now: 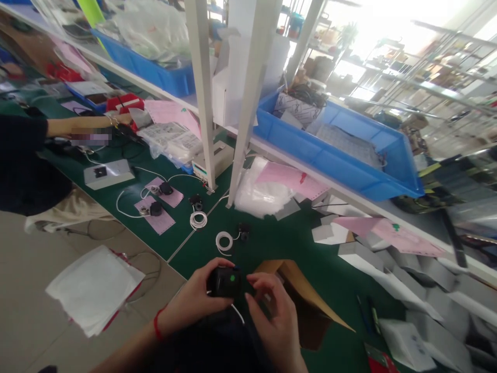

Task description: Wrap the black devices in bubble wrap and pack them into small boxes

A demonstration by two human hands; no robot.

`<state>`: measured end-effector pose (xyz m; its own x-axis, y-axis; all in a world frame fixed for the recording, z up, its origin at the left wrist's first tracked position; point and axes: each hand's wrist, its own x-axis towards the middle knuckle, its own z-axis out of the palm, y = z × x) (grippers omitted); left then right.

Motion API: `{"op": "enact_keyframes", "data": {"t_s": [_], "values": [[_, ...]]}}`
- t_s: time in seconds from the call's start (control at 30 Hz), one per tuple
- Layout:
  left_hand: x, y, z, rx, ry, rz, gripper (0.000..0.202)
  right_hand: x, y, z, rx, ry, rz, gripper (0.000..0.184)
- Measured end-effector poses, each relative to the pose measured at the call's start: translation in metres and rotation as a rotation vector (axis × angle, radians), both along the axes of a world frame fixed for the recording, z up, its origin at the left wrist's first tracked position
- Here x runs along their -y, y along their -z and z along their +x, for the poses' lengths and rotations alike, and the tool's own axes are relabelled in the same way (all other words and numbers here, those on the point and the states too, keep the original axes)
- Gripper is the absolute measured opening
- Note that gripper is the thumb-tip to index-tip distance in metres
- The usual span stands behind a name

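Observation:
My left hand [204,290] is closed around a small black boxy device [224,282] that bears a round green sticker. A white cable [237,313] hangs just below it. Close by on the right, my right hand [274,305] has its thumb and fingers apart, with nothing visible between them. An open brown cardboard box [306,298] stands behind and beside that hand. On the green table beyond lie a black device [244,231] with a coiled white cable [224,242] and another black device [196,201] with its own coil [198,219].
White boxes [411,295] crowd the right side, near pens [375,316]. Blue bins [337,150] sit on the shelf above, held by white posts [248,103]. At the left, a co-worker's arm [77,126] reaches over the table. Pink slips [161,221] carry more devices.

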<state>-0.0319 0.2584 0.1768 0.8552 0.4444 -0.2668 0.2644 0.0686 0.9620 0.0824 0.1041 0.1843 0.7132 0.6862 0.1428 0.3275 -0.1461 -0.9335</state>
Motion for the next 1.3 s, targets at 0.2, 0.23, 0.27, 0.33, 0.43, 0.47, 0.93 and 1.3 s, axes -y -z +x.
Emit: {"op": "enact_keyframes", "data": {"t_s": [0.2, 0.23, 0.27, 0.33, 0.43, 0.47, 0.93, 1.3], "values": [[0.002, -0.006, -0.001, -0.107, 0.094, 0.160, 0.050, -0.009, -0.007, -0.010, 0.336, -0.096, 0.096, 0.018], [0.002, -0.007, -0.001, -0.121, 0.092, 0.177, 0.050, -0.011, -0.006, -0.010, 0.359, -0.108, 0.092, 0.019], [0.002, -0.009, -0.001, -0.134, 0.093, 0.192, 0.050, -0.012, -0.006, -0.011, 0.378, -0.124, 0.085, 0.019], [0.001, -0.011, 0.000, -0.154, 0.106, 0.213, 0.048, -0.012, -0.006, -0.010, 0.413, -0.162, 0.068, 0.019], [0.000, -0.014, 0.000, -0.169, 0.146, 0.231, 0.047, -0.011, -0.009, -0.006, 0.464, -0.228, 0.033, 0.019], [0.000, -0.015, 0.000, -0.178, 0.159, 0.239, 0.047, -0.011, -0.010, -0.005, 0.480, -0.251, 0.014, 0.019], [0.013, -0.021, -0.004, -0.342, 0.336, 0.236, 0.052, 0.006, -0.020, 0.017, 0.237, -0.566, -0.359, 0.024], [0.020, -0.010, -0.006, -0.358, 0.342, 0.250, 0.054, 0.011, -0.016, 0.017, 0.025, -0.544, -0.394, 0.023]]}}
